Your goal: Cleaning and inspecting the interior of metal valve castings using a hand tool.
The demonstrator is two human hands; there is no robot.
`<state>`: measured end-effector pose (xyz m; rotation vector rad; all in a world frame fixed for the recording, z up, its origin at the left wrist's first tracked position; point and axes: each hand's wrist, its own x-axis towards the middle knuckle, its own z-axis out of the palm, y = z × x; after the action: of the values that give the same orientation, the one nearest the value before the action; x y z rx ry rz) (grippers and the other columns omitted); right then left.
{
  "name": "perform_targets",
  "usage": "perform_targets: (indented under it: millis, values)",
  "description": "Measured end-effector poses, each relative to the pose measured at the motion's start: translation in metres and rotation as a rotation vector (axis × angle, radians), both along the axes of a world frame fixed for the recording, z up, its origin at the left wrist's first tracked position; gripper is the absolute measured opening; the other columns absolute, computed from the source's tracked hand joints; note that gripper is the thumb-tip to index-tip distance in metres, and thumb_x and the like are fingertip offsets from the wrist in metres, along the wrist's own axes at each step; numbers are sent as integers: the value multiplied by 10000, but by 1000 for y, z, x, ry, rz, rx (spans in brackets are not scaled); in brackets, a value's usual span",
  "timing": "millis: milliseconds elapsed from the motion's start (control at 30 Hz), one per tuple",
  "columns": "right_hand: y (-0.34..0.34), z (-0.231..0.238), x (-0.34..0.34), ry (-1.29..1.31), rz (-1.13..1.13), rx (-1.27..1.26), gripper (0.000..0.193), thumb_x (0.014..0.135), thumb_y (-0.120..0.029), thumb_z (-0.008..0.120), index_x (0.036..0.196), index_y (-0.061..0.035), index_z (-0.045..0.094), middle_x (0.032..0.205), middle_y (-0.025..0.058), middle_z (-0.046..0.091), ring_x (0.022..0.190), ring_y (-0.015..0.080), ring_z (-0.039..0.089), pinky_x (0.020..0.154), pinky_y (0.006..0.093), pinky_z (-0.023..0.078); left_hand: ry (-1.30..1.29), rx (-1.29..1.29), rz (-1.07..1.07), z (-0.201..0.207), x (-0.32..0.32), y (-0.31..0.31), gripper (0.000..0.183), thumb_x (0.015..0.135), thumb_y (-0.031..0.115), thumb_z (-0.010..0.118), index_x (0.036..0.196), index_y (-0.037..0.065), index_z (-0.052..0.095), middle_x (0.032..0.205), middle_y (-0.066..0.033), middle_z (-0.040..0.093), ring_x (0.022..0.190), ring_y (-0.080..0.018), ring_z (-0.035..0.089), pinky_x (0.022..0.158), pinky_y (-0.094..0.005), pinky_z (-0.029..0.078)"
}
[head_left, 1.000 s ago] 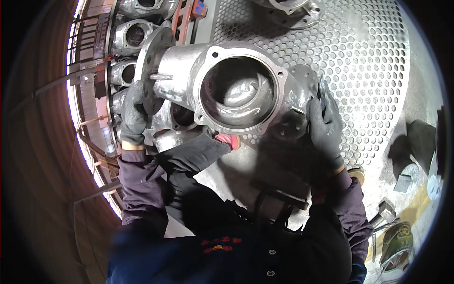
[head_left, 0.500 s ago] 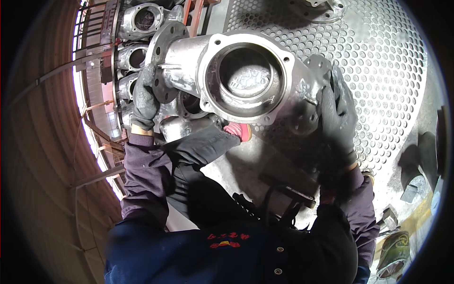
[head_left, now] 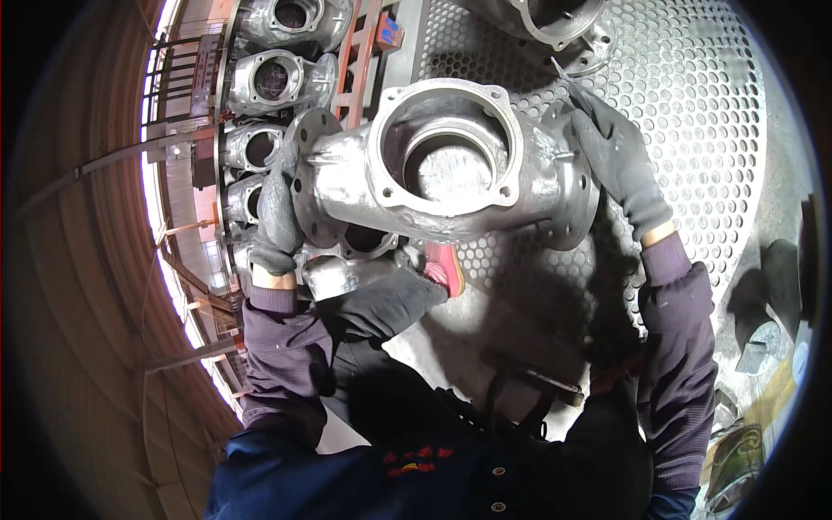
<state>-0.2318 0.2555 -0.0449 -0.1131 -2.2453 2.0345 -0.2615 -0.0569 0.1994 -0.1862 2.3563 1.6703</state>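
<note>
A silvery cast-metal valve body (head_left: 347,178) hangs between my hands, above the floor. Its wide round bore with bolt lugs faces up, and a round flange stands at each end. My left hand (head_left: 279,212), in a dark grey glove, is closed on the left flange (head_left: 319,143). On the other side my right hand (head_left: 617,156), gloved alike, grips the right flange (head_left: 579,195) at its outer upper edge. Its fingertips are partly hidden; a thin pointed tip shows by them, too small to make out.
Several similar valve bodies (head_left: 269,80) are lined up at the left, beside a red metal frame (head_left: 354,69). Another flanged casting (head_left: 563,33) lies on the perforated metal plate (head_left: 702,130) at the far side. My red shoe (head_left: 444,270) is below the held casting.
The valve body has turned from a slant to nearly level, its right end rising. My right hand has shifted up along the flange. More of the far casting shows.
</note>
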Motion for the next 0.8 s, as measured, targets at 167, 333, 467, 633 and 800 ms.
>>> perform_targets:
  millis: [167,333,467,633,800]
  values:
    - [-1,-3,-11,-52,-17,-58,340,926,-249,530,1206,-59,566,976,152,638,899,234,631,820,318,482,190,-441,-137,-2,3,-19,420,1005,212,376,1358,-12,419,1323,-118,501,1186,-184,487,1034,-319,366]
    - [-2,12,11,-65,-33,5,371,908,-232,555,1236,-57,558,1060,170,633,988,282,621,871,326,473,313,-536,-150,-5,9,-35,452,977,292,428,1250,-53,529,1196,-118,598,1090,-182,547,962,-315,412]
    - [-15,4,40,-19,-123,54,370,941,-173,502,1273,-12,531,1223,166,592,1129,230,570,963,307,423,132,-365,10,2,15,-22,434,969,277,454,1221,-62,550,1142,-102,616,1078,-175,546,945,-314,416]
    - [-34,4,88,139,-230,110,357,923,-80,502,1246,72,516,1224,185,575,1128,256,549,976,338,403,163,-438,-121,10,26,-20,332,899,252,593,1091,-19,603,920,-36,628,795,-97,572,750,-237,462]
    - [-38,0,135,242,-87,494,298,920,-54,486,1192,50,550,1158,178,582,1066,323,564,948,364,423,28,-238,-196,11,22,-23,524,948,347,532,1308,-27,458,1076,-63,595,943,-153,570,895,-323,475]
